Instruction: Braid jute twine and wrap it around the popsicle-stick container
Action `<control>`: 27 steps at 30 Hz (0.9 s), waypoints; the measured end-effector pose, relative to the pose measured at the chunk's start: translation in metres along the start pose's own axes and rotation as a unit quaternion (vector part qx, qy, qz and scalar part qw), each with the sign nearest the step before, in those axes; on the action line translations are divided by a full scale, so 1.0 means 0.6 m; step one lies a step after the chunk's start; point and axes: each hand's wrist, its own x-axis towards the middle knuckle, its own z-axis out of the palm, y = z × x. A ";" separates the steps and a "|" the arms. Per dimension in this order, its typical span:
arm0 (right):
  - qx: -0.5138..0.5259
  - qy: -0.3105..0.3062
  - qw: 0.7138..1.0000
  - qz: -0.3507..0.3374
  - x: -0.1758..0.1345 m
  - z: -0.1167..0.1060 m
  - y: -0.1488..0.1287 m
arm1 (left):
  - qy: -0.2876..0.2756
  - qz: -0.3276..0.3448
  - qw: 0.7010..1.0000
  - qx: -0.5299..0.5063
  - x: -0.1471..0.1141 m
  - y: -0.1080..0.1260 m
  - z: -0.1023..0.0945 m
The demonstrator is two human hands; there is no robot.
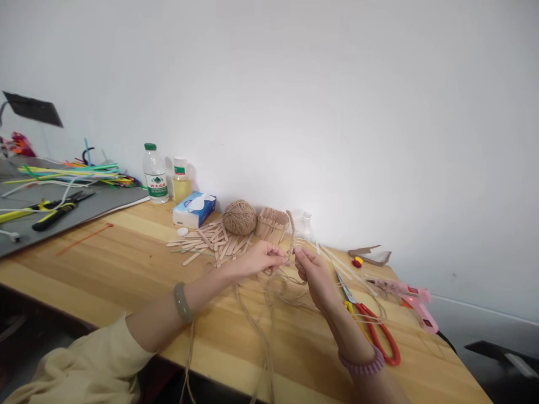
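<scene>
Both of my hands meet over the middle of the table at a braided length of brown twine (291, 230). My left hand (267, 257) pinches strands at its lower end. Close beside it on the right, my right hand (310, 272) is closed on the twine too. The braid rises from between my fingers toward a small basket of wooden craft sticks (272, 224); whether it is joined there I cannot tell. Loose twine strands (256, 325) trail below my hands and over the table's front edge. A ball of twine (240, 217) sits left of the basket.
Loose craft sticks (210, 238) lie left of my hands. Red-handled scissors (379, 331) and a pink glue gun (410, 297) lie on the right. A tissue pack (194, 210), a water bottle (155, 174), pliers (59, 213) and several pipe cleaners (80, 174) are on the left.
</scene>
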 end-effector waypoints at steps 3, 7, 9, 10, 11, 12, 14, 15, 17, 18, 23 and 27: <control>-0.020 -0.019 0.999 -0.017 -0.004 0.001 -0.008 | 0.024 0.010 1.000 0.001 0.001 -0.002 0.000; -0.058 -0.019 0.998 -0.024 -0.007 0.007 -0.007 | 0.031 0.015 0.999 0.024 -0.001 0.001 0.002; -0.015 -0.015 1.000 0.003 -0.005 0.010 0.000 | 0.032 0.012 0.999 0.031 -0.002 0.003 0.003; 0.016 -0.017 1.000 0.020 -0.003 0.010 0.003 | 0.031 0.012 0.999 0.032 -0.002 0.005 0.004; 0.046 -0.021 0.998 0.034 0.000 0.010 0.006 | 0.029 0.011 0.999 0.031 -0.002 0.006 0.004; 0.073 -0.026 0.996 0.046 0.001 0.009 0.009 | 0.029 0.012 0.999 0.028 -0.003 0.007 0.004; 0.115 -0.036 0.991 0.063 0.004 0.007 0.011 | 0.030 0.014 0.999 0.022 -0.003 0.008 0.003; 0.131 -0.040 0.988 0.070 0.004 0.006 0.011 | 0.031 0.013 0.999 0.018 -0.004 0.008 0.002; 0.153 -0.050 0.984 0.079 0.003 0.004 0.009 | 0.031 0.013 0.999 0.000 -0.004 0.008 0.002; 0.159 -0.058 0.982 0.080 0.002 0.003 0.007 | 0.029 0.013 0.999 -0.012 -0.004 0.008 0.002; 0.176 -0.084 0.978 0.072 -0.007 0.000 -0.004 | 0.047 0.018 0.993 -0.105 -0.004 0.004 0.006; 0.153 -0.088 0.982 0.068 -0.009 0.003 -0.010 | 0.058 0.027 0.988 -0.137 -0.003 -0.001 0.005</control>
